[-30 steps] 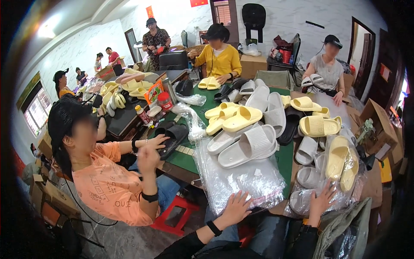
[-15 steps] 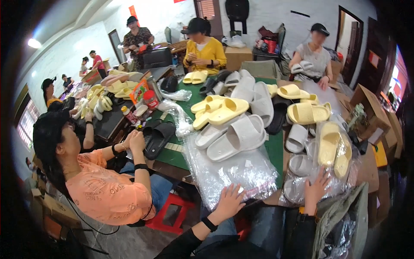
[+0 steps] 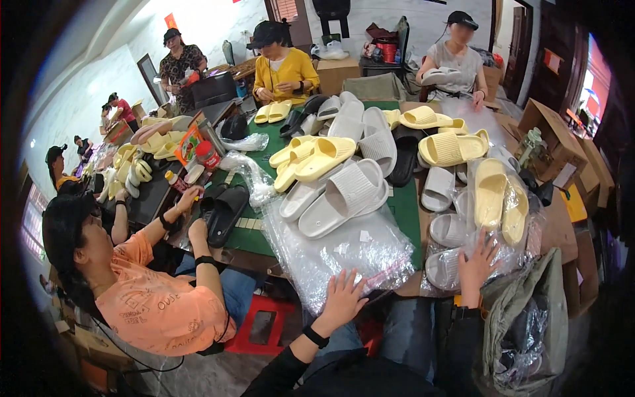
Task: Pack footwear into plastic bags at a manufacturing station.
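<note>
My left hand (image 3: pixel 341 299) lies with fingers spread on the near edge of a stack of clear plastic bags (image 3: pixel 311 268). My right hand (image 3: pixel 473 270), its fingers also apart, is at the near side of the bagged slippers; whether it presses on them I cannot tell. A yellow pair of slippers (image 3: pixel 491 195) in clear plastic lies just beyond it, and bagged grey slippers (image 3: pixel 442 268) are to its left. Loose grey slippers (image 3: pixel 334 206) rest on the far part of the bag stack, with yellow slippers (image 3: pixel 325 159) partly on top of them.
Black slippers (image 3: pixel 228 215) lie left on the green table mat (image 3: pixel 407 228). A person in orange (image 3: pixel 155 284) sits left, near a red stool (image 3: pixel 261 324). An open fabric sack (image 3: pixel 555 311) with wrapped items stands right, below cardboard boxes (image 3: pixel 555 149). Other people work across the table.
The whole view has shifted a little. The orange-clad person's hands have moved apart, one reaching toward the small bottles by the black slippers. My hands stay spread in nearly the same places.
</note>
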Action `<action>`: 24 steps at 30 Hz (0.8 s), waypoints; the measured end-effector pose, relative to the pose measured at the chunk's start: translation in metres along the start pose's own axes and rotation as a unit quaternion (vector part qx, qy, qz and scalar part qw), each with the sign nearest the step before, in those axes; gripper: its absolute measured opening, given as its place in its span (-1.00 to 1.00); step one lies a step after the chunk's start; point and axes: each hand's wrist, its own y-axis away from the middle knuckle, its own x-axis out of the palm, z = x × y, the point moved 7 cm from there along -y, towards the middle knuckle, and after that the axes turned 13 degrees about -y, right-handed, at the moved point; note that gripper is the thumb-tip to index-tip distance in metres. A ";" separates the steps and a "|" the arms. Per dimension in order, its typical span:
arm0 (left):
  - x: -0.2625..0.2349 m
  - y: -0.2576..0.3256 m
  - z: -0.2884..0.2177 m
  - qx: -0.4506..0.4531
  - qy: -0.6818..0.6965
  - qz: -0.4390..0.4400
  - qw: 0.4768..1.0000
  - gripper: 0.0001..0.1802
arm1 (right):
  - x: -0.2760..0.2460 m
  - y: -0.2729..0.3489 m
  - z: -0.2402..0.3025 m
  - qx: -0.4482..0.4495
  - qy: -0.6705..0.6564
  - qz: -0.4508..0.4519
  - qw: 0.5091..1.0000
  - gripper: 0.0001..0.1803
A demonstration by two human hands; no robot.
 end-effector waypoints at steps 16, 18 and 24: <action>0.000 0.001 0.001 -0.001 0.009 -0.011 1.000 -0.34 | 0.000 0.001 0.000 0.003 -0.009 -0.006 1.000 0.02; -0.001 0.002 0.002 -0.006 0.005 -0.013 1.000 -0.34 | -0.002 0.001 0.005 0.011 -0.012 0.012 1.000 0.01; -0.002 0.001 -0.001 0.001 0.002 -0.008 1.000 -0.35 | 0.001 0.001 -0.002 0.005 0.014 -0.013 1.000 0.03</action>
